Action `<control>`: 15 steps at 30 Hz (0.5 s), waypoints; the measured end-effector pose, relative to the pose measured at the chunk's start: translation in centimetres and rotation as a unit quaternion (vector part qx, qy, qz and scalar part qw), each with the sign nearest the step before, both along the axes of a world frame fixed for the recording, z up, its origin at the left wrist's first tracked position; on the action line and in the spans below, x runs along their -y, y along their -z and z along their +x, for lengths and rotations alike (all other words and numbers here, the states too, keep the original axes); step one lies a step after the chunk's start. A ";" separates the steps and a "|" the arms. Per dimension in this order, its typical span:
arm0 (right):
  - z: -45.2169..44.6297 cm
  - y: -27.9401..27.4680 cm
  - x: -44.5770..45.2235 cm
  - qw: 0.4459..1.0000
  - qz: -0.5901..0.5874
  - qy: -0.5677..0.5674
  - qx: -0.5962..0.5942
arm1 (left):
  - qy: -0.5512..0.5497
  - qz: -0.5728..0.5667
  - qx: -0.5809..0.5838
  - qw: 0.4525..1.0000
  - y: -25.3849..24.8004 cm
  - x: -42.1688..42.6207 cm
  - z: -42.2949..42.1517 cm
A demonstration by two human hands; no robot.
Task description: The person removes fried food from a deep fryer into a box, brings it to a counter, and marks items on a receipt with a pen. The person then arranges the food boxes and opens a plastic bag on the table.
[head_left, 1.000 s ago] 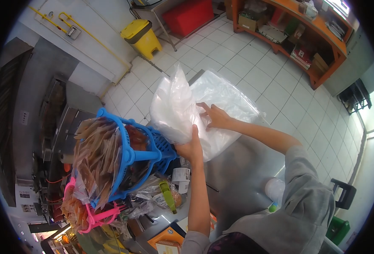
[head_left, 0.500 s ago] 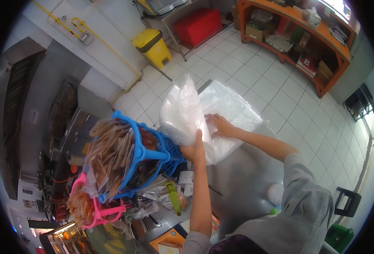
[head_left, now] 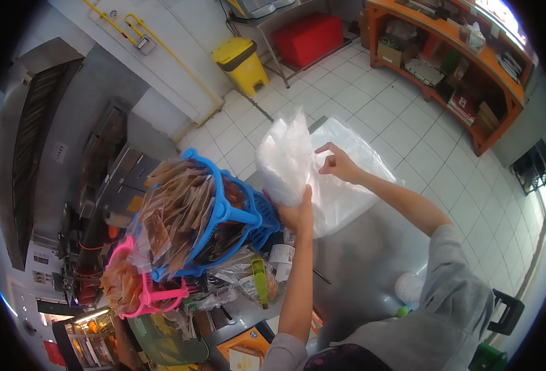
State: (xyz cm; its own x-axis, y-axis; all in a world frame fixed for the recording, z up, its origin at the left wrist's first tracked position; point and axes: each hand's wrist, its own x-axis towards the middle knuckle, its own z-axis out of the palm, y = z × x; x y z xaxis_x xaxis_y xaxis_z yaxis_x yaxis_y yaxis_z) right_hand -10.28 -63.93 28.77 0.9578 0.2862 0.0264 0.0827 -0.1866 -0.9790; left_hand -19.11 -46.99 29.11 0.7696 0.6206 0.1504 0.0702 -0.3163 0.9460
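A thick stack of clear plastic bags [head_left: 353,179] lies on the metal table, its near part folded up into a whitish bunch [head_left: 283,157]. My left hand [head_left: 294,213] grips this raised part from below, thumb on the near side. Just right of the fold, my right hand [head_left: 340,167] hovers over the flat bags. Its index finger and thumb are apart, with nothing visible between them; the other fingers are curled. Beside my left hand stands a blue plastic basket [head_left: 223,210] filled with flat packets in clear wrap.
A pink basket [head_left: 155,298] with orange-brown packets sits left of the blue one. A green scoop [head_left: 260,281], a label roll [head_left: 281,254] and plastic wrap lie on the metal table [head_left: 372,266]. Beyond are a yellow bin [head_left: 241,65], a red box [head_left: 309,43] and an orange shelf unit [head_left: 430,86].
My right hand has lifted off the bags and moved up, its index finger and thumb now apart. My left hand still holds the folded part. The whole view has shifted slightly.
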 end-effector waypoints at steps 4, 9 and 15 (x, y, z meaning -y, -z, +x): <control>-2.6 -12.8 1.8 0.974 0.164 -0.151 -0.045 | 0.044 0.043 -0.045 0.997 -0.4 1.7 -0.8; -6.3 -27.6 2.3 0.956 0.163 -0.191 0.152 | 0.082 0.162 -0.215 0.960 0.1 4.6 -1.8; -9.3 -42.1 -1.8 0.890 0.225 -0.101 0.384 | 0.218 0.379 -0.190 0.879 2.1 6.4 -3.1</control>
